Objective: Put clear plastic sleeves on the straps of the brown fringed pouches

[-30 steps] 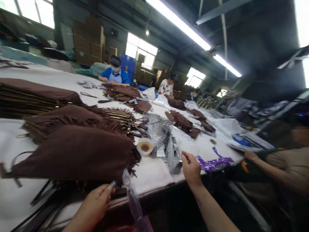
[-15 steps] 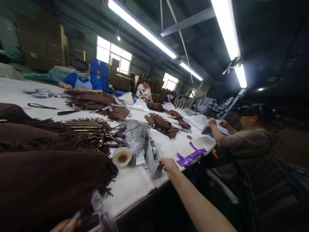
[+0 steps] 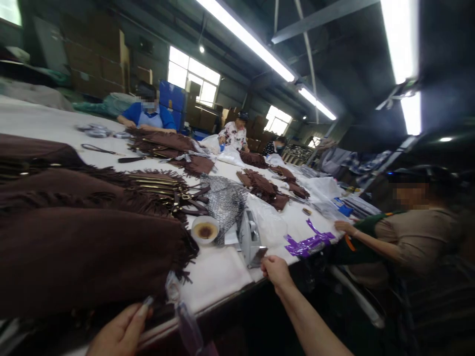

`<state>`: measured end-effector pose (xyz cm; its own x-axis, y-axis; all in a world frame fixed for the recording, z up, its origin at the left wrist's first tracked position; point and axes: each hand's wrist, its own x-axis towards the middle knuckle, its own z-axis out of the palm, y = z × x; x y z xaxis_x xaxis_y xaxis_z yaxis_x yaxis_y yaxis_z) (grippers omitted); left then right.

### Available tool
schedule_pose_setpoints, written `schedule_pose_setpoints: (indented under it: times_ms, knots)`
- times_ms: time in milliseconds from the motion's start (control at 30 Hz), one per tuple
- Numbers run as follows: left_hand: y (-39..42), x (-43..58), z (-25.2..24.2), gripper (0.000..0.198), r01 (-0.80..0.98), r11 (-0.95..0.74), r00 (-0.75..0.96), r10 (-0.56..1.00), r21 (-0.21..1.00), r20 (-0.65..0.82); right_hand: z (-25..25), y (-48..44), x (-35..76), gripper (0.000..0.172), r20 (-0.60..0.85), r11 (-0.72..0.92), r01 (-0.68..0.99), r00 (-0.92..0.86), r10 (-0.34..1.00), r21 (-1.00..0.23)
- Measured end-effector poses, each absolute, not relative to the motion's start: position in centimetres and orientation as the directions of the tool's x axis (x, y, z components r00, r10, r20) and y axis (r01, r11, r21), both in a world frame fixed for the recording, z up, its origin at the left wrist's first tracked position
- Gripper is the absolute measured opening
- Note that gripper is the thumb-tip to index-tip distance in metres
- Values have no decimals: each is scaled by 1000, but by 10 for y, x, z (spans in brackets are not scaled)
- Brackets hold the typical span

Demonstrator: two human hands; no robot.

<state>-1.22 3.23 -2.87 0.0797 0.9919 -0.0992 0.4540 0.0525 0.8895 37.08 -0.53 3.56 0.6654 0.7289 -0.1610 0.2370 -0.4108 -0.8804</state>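
Observation:
At the table's front edge, my right hand [image 3: 276, 271] is closed in a pinch beside the grey tape dispenser [image 3: 249, 237]. A shiny strip of tape [image 3: 261, 254] shows between the dispenser's front end and my fingertips. At the bottom left, my left hand [image 3: 124, 326] is closed, with thumb and finger pinching a small piece of clear plastic [image 3: 148, 300]. Crumpled clear plastic wrapping [image 3: 183, 314] hangs to its right over the edge. Above that hand lies a pile of dark brown fringed bags [image 3: 92, 257] with gold zips.
A white bowl [image 3: 205, 230] with brown residue stands left of the dispenser, beside grey patterned material [image 3: 224, 198]. Purple plastic [image 3: 308, 244] lies to the right on the white table [image 3: 218, 277]. A co-worker [image 3: 411, 232] sits at the right; several others work across the table.
The view has swung left, shifting the scene rightward. My right hand has drawn slightly toward me from the dispenser. More of my left hand shows. The right co-worker's hand has lowered to the table edge.

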Motion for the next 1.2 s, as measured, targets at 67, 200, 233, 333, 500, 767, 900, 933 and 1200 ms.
schedule_pose_setpoints:
  times_ms: [67,200,233,333,500,767,900,933,1200]
  knots:
    - [24,-9,-11,34,480,18,134,987,877,-93,39,-11,356,26,-198,-427,286,582,789,-858]
    - [13,-3,7,35,509,-65,128,992,858,-1,54,-18,289,29,-282,-289,361,72,957,-887]
    - [11,-2,8,35,531,-81,119,993,844,20,57,-17,266,29,-273,-243,358,-35,961,-902]
    - [4,-2,9,33,592,-134,123,990,794,75,65,-7,197,26,-231,-164,289,-216,949,-943]
    - [-3,-7,5,32,593,-184,155,981,784,113,60,18,132,27,-211,-134,354,-189,959,-925]
    - [-1,-7,-3,26,501,-251,151,968,828,202,39,24,130,33,-248,-197,513,-32,968,-835]
    - [-2,-6,-11,23,492,-239,155,970,837,186,36,29,131,34,-347,-289,487,-31,938,-824]
    - [-2,-5,-13,23,496,-241,161,970,834,184,36,31,131,34,-378,-321,477,-26,925,-818]
    - [0,-6,-9,22,469,-232,146,972,852,185,42,29,136,25,-390,-320,401,-104,915,-858]
